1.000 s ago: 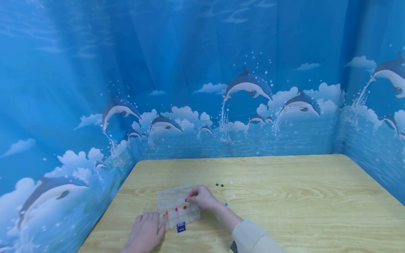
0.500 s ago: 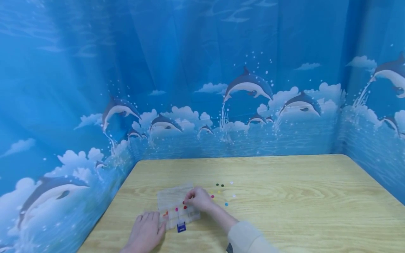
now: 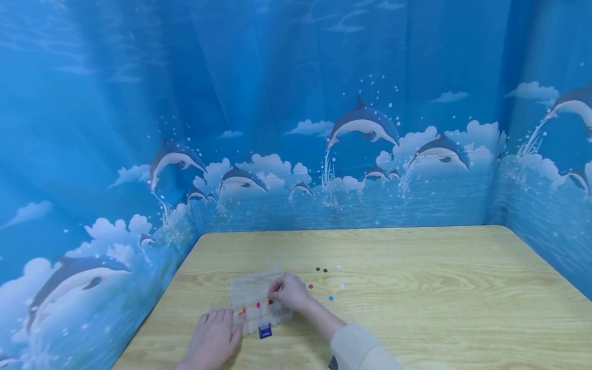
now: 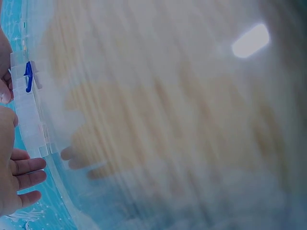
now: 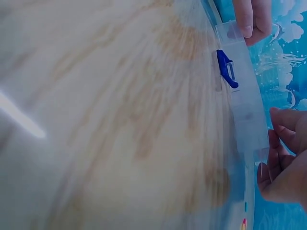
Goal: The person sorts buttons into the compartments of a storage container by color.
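Observation:
A clear plastic compartment box (image 3: 283,314) lies with its lid (image 3: 250,289) folded back on the table. My left hand (image 3: 211,335) rests at the box's left end, fingers extended and thumb at its edge. Over the right part of the box is my right hand (image 3: 291,294), its bent thumb and fingers close together. A red disc (image 3: 270,302) sits in the box just below those fingertips. In the right wrist view the right thumb and fingers (image 5: 274,165) stand slightly apart, with nothing visible between them. A pink disc (image 3: 258,304) and orange discs (image 3: 242,311) lie in other compartments.
A blue latch (image 3: 265,331) hangs on the box's front. To its right lie loose discs: dark green (image 3: 325,270), white (image 3: 342,285), yellow (image 3: 320,280), pink (image 3: 311,287) and blue (image 3: 331,298). A dolphin-print curtain (image 3: 296,128) surrounds the wooden table (image 3: 439,288).
My right hand has shifted slightly left over the box. The red disc at its fingertips earlier no longer shows there. The left hand has stayed put.

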{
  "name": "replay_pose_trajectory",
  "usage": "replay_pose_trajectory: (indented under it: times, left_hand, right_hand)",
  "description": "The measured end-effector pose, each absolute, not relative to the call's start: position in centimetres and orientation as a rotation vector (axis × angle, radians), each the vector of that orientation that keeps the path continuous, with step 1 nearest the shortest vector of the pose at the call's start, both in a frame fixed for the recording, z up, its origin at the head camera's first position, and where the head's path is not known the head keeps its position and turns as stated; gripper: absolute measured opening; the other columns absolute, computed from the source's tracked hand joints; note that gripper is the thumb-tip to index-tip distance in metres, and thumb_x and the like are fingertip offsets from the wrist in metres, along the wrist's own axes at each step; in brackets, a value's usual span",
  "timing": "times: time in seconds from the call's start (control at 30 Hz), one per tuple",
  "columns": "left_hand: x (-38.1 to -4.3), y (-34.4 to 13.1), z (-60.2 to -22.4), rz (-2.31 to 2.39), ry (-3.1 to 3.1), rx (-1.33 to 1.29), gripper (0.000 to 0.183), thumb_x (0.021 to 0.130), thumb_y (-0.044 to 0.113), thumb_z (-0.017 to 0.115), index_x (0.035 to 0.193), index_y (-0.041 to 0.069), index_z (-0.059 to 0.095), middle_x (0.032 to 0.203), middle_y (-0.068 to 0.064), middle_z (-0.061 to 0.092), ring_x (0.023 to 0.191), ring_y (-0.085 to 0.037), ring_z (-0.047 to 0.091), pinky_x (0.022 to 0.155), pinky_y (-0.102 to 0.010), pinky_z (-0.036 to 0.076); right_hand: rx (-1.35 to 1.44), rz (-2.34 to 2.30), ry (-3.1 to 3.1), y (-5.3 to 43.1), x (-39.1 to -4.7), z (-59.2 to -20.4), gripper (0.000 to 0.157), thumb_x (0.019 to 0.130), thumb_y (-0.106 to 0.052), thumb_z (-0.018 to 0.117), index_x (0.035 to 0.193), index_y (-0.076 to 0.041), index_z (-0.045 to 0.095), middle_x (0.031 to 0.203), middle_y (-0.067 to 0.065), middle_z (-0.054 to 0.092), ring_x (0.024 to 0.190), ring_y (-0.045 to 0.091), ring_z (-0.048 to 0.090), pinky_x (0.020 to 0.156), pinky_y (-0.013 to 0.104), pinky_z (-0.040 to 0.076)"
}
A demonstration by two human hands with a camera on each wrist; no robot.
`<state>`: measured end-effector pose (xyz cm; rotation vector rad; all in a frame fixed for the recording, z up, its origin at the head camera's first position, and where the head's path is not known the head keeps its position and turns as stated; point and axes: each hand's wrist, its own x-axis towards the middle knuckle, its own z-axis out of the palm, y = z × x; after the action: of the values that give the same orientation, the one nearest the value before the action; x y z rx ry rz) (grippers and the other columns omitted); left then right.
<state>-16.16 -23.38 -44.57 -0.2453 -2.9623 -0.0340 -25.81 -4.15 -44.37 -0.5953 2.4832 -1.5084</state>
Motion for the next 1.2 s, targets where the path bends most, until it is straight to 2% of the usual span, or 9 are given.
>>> replay_pose_trajectory:
  times: [0.37,0.63,1.2]
  left_hand:
    - [-16.0,-23.2,-44.4,-0.019,-2.925,-0.256,0.031,0.089,0.034,0.056,0.094,0.003,0.056,0.084,-0.007,0.055,0.084,-0.025,0.052,0.078,-0.046,0.041]
    - [-15.9,-23.2,-44.3,-0.032,-2.931,-0.267,0.033,0.089,0.033,0.056,0.098,0.001,0.057,0.088,-0.009,0.057,0.088,-0.027,0.054,0.083,-0.049,0.041]
    - [-16.2,-23.2,-44.1,-0.054,-3.004,-0.236,0.033,0.09,0.035,0.054,0.098,0.002,0.057,0.086,-0.007,0.056,0.088,-0.027,0.054,0.084,-0.05,0.04]
  right_hand:
    - [-0.606,-1.552,2.471,-3.5,-26.1,-44.1,0.004,0.08,-0.008,0.068,0.083,-0.008,0.066,0.077,-0.003,0.057,0.071,0.013,0.052,0.062,0.027,0.044]
    - [-0.573,-1.6,2.517,-2.5,-26.7,-44.2,0.006,0.08,-0.008,0.068,0.085,-0.006,0.065,0.082,0.0,0.057,0.074,0.014,0.052,0.063,0.026,0.046]
    - [-0.528,-1.612,2.564,0.1,-28.0,-45.0,0.008,0.081,-0.011,0.067,0.086,-0.005,0.065,0.08,0.0,0.06,0.071,0.013,0.053,0.061,0.026,0.047]
